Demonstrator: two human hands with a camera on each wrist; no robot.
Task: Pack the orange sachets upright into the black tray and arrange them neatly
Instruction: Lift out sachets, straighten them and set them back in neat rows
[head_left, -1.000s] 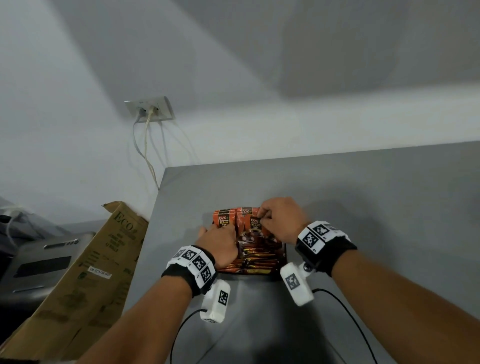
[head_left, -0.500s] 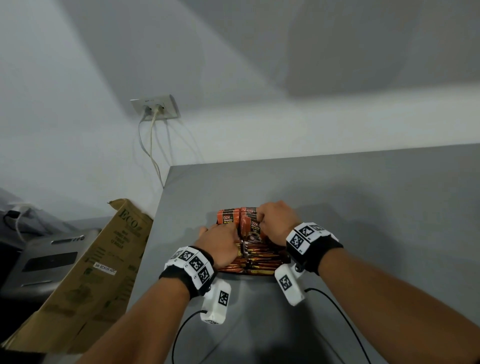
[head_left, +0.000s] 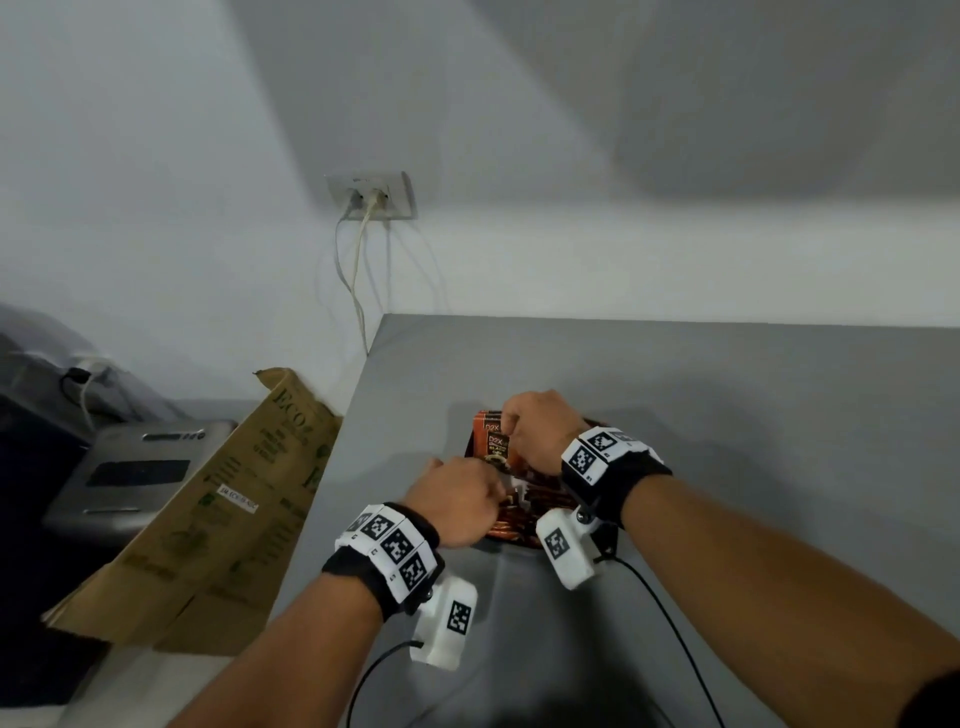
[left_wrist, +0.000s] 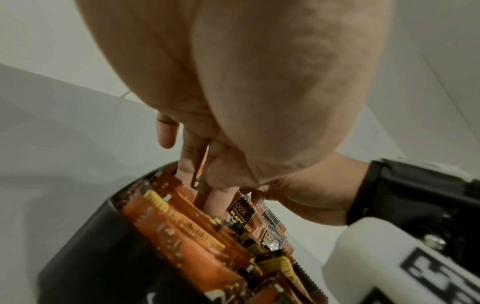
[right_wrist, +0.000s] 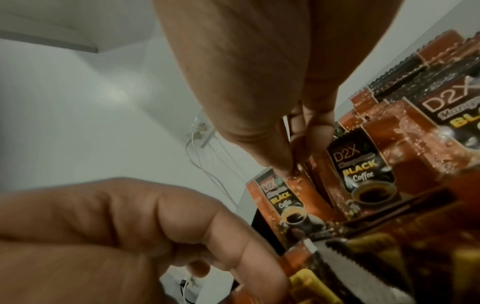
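Note:
The black tray (left_wrist: 85, 242) stands on the grey table (head_left: 753, 441) and is packed with orange sachets (head_left: 540, 501). At its far end several sachets (head_left: 496, 447) stand upright, printed fronts toward me. My right hand (head_left: 511, 423) is over that far row and pinches the top edge of an upright sachet (right_wrist: 298, 164) between thumb and forefinger. My left hand (head_left: 493, 499) is at the tray's near left. Its curled fingers (left_wrist: 187, 160) dig down among the sachets (left_wrist: 182, 226) and hold one between them. Both hands hide much of the tray.
A flattened cardboard box (head_left: 218, 519) leans off the table's left edge. Beyond it sits a grey device (head_left: 140, 473). A wall socket (head_left: 371, 197) with hanging cables is behind the table's far left corner. Bare table stretches to the right of the tray.
My right hand has shifted left along the upright row and now covers most of it. The left hand has drawn slightly nearer on the tray's left side. The view has turned left.

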